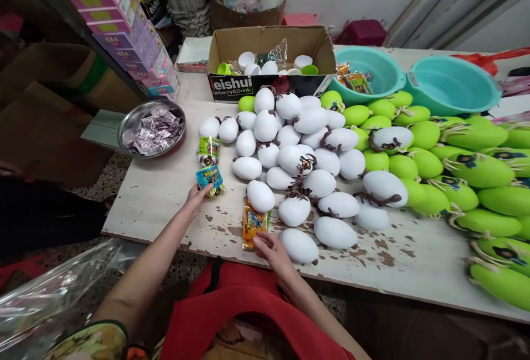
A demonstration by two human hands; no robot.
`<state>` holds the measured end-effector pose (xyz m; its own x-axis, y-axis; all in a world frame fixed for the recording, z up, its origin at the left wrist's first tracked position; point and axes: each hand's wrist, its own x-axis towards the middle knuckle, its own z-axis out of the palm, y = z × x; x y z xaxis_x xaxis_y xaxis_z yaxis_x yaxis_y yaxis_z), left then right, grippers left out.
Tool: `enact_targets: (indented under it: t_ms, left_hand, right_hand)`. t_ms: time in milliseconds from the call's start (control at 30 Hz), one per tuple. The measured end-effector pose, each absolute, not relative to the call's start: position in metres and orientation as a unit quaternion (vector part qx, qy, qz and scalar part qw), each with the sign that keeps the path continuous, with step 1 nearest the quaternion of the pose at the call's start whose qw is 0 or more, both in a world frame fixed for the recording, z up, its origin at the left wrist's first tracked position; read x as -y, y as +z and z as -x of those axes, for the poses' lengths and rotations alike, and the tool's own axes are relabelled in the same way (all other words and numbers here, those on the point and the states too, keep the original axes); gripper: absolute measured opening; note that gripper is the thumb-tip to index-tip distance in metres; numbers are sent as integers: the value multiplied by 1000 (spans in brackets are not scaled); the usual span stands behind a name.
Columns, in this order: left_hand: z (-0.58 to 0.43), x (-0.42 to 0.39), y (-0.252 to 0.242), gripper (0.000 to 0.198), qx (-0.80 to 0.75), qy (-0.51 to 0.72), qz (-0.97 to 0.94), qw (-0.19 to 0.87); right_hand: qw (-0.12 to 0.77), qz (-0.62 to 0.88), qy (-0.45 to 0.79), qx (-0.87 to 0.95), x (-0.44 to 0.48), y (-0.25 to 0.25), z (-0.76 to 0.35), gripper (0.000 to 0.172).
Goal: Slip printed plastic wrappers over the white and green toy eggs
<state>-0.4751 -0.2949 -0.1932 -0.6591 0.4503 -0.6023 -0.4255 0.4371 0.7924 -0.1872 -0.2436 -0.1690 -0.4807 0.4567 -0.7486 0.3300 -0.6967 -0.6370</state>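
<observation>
My left hand (pixel 196 199) is closed on a small blue packet (pixel 209 176) at the left of the table, with a two-part toy egg seemingly under it. Just beyond lies a green packet (pixel 208 144) over a white egg. My right hand (pixel 274 250), fingers loosely apart, reaches the lower edge of an orange packet (pixel 252 223) near the front edge; whether it grips is hard to tell. A white toy egg (pixel 260 196) rests on the top of that packet. Several white eggs with brown tentacle-like trim, such as the nearest egg (pixel 300 245), lie beside my right hand.
Many lime-green eggs (pixel 480 169) cover the right side. At the back stand a cardboard box (pixel 271 45) of egg halves and two turquoise basins (pixel 455 81). A metal bowl (pixel 152 128) of small sachets overhangs the left edge, near stacked pink boxes (pixel 124 34).
</observation>
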Motion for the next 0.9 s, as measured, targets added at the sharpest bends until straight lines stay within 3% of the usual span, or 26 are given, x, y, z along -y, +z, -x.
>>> enact_targets:
  t_ms: [100,200,267,367,533,667,900]
  left_hand:
    - [470,291,-201,78,-806,506,-5,307]
    - [428,296,-202,62,-895,388,-107,194]
    - [391,293,-207,46,-903,274,-205,260]
    - [349,280,-223,38,-874,189,-228,386]
    - [343,270,-242,20,-865,204,-207,409]
    - [355,289,-231,12,-849,250,-199,420]
    - [356,317,-179,31,-775,373,-215,463]
  right_hand:
    - [57,551,745,372,254,-185,168,56]
    - [87,555,744,362,256,-199,167,56]
    - [105,552,743,363,254,-208,173,57]
    - [119,550,742,364,248,-219,182,57]
    - [125,550,744,360,245,-229,187,57]
    - [129,548,741,365,245,-228,186,54]
    - [161,527,732,402,238,-204,186,70]
